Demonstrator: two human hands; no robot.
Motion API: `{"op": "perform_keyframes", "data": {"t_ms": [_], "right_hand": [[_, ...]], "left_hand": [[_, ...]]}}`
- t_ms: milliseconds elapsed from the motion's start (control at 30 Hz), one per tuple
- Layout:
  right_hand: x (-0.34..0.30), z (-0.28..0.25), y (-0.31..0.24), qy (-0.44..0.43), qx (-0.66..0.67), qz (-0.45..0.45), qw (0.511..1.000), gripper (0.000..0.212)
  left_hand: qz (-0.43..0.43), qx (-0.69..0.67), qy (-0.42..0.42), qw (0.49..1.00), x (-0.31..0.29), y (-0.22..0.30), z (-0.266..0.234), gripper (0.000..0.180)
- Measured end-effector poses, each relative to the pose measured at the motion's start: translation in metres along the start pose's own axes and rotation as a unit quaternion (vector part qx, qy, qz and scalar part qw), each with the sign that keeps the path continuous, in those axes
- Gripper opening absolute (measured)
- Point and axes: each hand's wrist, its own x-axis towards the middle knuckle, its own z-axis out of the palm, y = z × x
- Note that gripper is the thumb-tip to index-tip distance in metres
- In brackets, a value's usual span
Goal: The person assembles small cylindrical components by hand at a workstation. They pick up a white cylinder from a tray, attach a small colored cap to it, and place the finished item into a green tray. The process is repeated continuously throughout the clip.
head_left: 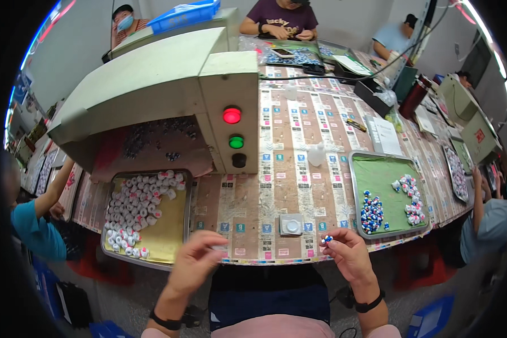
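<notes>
Lower centre-right of the frame: the right hand [350,254] is pinching a small round blue-and-white plastic cap [327,239] at its fingertips. Lower centre: the left hand [196,260] is curling loosely; whether it is holding anything cannot be told.

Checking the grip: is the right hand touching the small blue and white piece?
Touching. The head view shows the right hand pinching the small blue and white piece between its fingertips, above the table edge, with no gap showing.

White paper sheet [386,135] lies beyond the green tray [377,174]
</notes>
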Motion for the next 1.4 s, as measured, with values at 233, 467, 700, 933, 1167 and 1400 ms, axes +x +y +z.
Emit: {"op": "perform_keyframes", "data": {"t_ms": [233, 467, 700, 933, 1167, 1400], "right_hand": [[0.012, 0.019, 0.0, 0.014, -0.207, -0.075, 0.975, 0.018], [0.037, 0.041, 0.005, -0.011, -0.454, -0.231, 0.86, 0.014], [0.054, 0.049, 0.01, -0.036, -0.567, -0.31, 0.762, 0.015], [0.053, 0.052, 0.008, -0.046, -0.598, -0.318, 0.735, 0.014], [0.055, 0.054, 0.007, -0.062, -0.604, -0.327, 0.724, 0.013], [0.056, 0.057, 0.004, -0.067, -0.611, -0.334, 0.715, 0.013]], "left_hand": [[-0.178, -0.303, -0.065, 0.934, -0.006, -0.027, 0.06, 0.027], [-0.181, -0.365, -0.065, 0.911, -0.004, -0.037, 0.075, 0.03], [-0.178, -0.39, -0.051, 0.902, -0.009, -0.041, 0.072, 0.028], [-0.214, -0.413, -0.034, 0.885, -0.008, -0.039, 0.072, 0.032], [-0.2, -0.423, -0.022, 0.883, -0.007, -0.049, 0.078, 0.032], [-0.198, -0.416, -0.007, 0.887, -0.003, -0.047, 0.081, 0.03]]}}
